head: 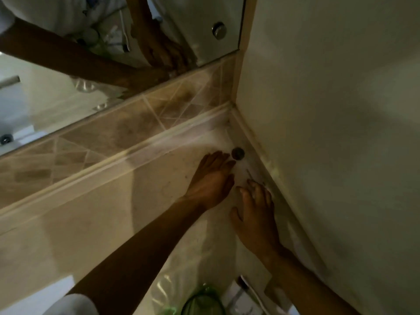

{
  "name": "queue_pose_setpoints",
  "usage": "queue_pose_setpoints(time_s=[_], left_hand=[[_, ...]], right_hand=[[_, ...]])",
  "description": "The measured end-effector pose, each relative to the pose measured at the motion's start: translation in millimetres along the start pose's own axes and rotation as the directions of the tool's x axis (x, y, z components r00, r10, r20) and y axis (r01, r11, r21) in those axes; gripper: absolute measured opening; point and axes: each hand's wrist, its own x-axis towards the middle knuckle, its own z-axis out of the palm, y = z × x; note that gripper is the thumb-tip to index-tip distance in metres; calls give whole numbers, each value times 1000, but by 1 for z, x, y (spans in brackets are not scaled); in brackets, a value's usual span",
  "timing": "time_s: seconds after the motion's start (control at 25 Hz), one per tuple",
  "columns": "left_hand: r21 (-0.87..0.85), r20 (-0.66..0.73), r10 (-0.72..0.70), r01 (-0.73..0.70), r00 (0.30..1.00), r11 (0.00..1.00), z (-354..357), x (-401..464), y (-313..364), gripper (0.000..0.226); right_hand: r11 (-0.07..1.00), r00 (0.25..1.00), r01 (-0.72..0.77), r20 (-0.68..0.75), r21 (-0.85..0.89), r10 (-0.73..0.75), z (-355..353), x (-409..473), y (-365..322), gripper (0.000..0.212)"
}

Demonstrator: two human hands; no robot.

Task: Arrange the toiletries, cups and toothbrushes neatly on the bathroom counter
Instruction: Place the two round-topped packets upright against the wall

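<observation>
My left hand (211, 180) lies flat, palm down, on the beige counter (95, 223) near the back right corner. Its fingertips reach a small round dark metal cap (238, 153). My right hand (256, 214) rests beside it along the wall, fingers spread, with the fingertips on a pale flat packet (246, 176) that is too blurred to identify. A green-rimmed cup in clear plastic wrap (202, 301) stands at the bottom edge. A white wrapped item (245, 292), possibly a toothbrush pack, lies next to it.
A white wall (341, 133) bounds the counter on the right. A tiled backsplash (136, 126) with a mirror (68, 64) above it runs along the back. The mirror reflects my arms and some toiletries.
</observation>
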Motion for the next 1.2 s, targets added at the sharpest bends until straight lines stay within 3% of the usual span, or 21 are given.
queue_pose_setpoints(time_s=[0.2, 0.44, 0.6, 0.68, 0.8, 1.0, 1.2], left_hand=[[-123, 30, -49, 53, 998, 991, -5, -66, 54, 36], [-195, -125, -147, 121, 981, 973, -16, -125, 102, 31], [-342, -140, -225, 167, 964, 925, -14, -165, 148, 29], [-406, -154, -205, 127, 966, 905, -4, -190, 170, 25], [-452, -172, -147, 55, 974, 891, 25, -230, 189, 21], [-484, -9, -340, 293, 940, 824, 73, -278, 173, 20], [-556, 60, -476, 426, 877, 714, 97, -319, 159, 17]], right_hand=[[986, 996, 15, 83, 169, -29, -25, -45, -3, 30], [939, 994, -95, 80, 331, 72, -58, -103, 14, 31], [943, 992, -112, 88, 314, 88, -56, -147, 59, 32], [944, 994, -89, 89, 319, 64, -48, -171, 80, 30], [941, 989, -150, 42, 303, 144, -41, -202, 96, 15], [926, 961, -221, 227, 306, 155, -33, -233, 89, 20], [941, 950, -183, 296, 284, 96, -28, -245, 78, 14]])
